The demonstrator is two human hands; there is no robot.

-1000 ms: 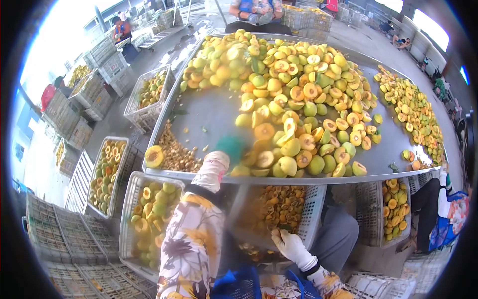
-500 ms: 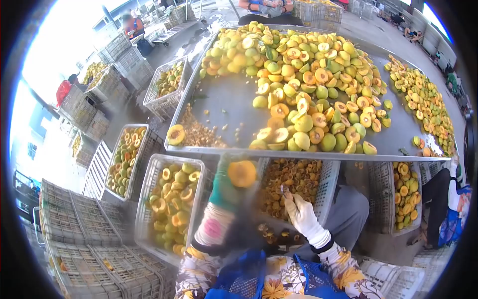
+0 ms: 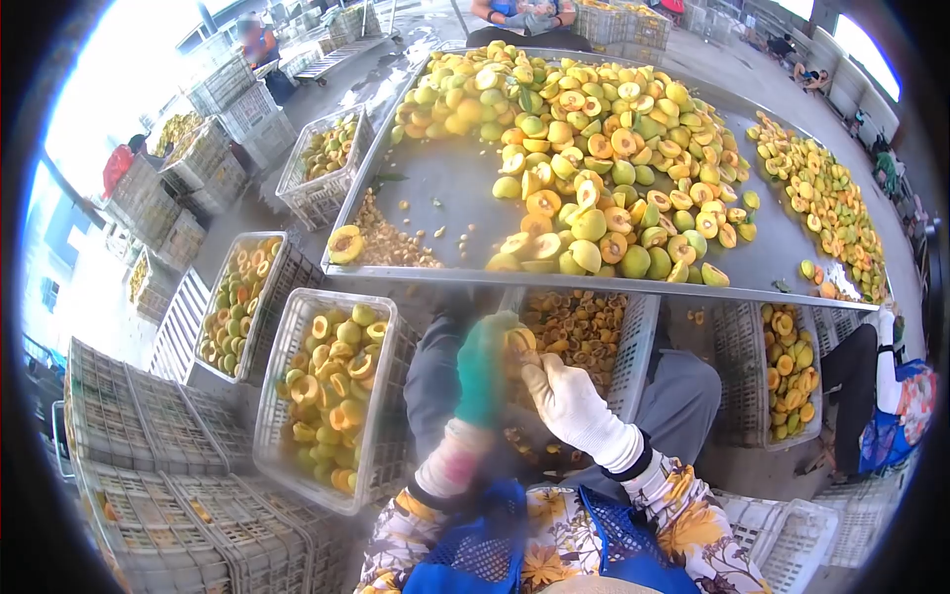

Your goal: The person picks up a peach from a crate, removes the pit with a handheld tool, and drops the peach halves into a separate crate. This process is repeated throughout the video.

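Note:
My left hand (image 3: 483, 366), in a green glove and slightly blurred, is closed around a yellow peach half (image 3: 519, 342) in front of my chest. My right hand (image 3: 574, 404), in a white knit glove, meets the peach with its fingertips pinched. A small metal-tipped tool showed in that pinch earlier; the fingers and fruit hide it now. Beneath both hands, between my knees, is a crate (image 3: 635, 368) with many brown-orange pits and scraps. Ahead, the metal table (image 3: 435, 213) carries a big heap of halved peaches (image 3: 618, 148).
A crate of peach halves (image 3: 336, 391) stands at my left, with another crate (image 3: 242, 307) beyond it. Stacked crates (image 3: 148, 426) rise at the far left. Small pits (image 3: 381, 238) lie at the table's left corner. A co-worker (image 3: 896, 396) sits at the right.
My left hand has brought the peach half down and right, against my right fingertips. My right hand has shifted slightly toward it. The whole view has tilted a little.

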